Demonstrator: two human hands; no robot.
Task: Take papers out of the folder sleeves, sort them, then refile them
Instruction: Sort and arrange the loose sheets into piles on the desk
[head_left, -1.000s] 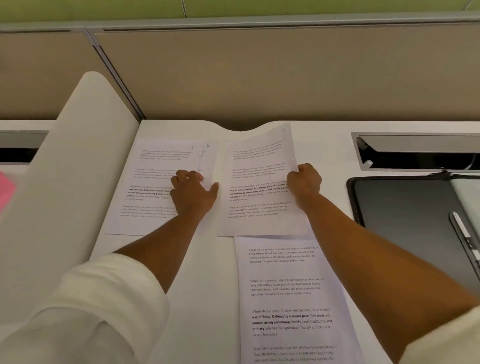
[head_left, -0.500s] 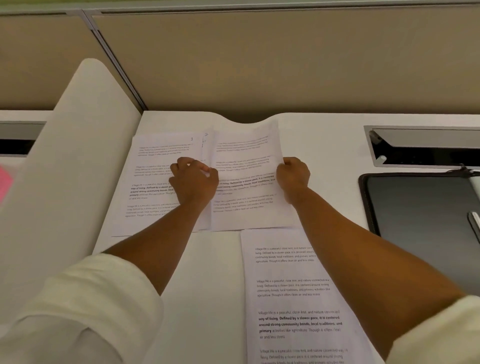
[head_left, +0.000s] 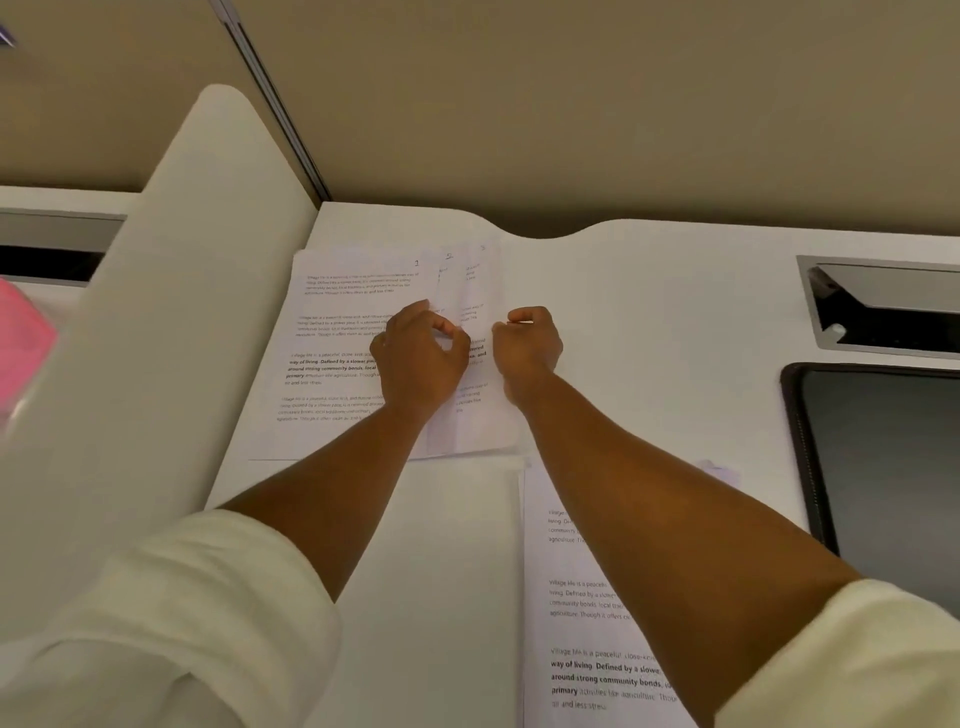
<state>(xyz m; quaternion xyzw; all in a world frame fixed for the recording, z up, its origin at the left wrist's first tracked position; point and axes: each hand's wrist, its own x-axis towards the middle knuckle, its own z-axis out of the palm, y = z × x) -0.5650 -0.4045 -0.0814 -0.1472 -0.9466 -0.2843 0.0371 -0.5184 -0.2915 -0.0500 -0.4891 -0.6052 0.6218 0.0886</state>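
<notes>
Hands (head_left: 421, 358) on papers (head_left: 353, 332), folder (head_left: 883, 467) aside

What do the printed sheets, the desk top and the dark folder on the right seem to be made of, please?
The printed sheets: thin matte white paper; their fanned edges lie nearly flat. The desk top: smooth white laminate or similar, with an even, faintly satin surface. The dark folder: probably leather or imitation leather, with what looks like a stitched or zipped rim and a dull sheen.
</notes>
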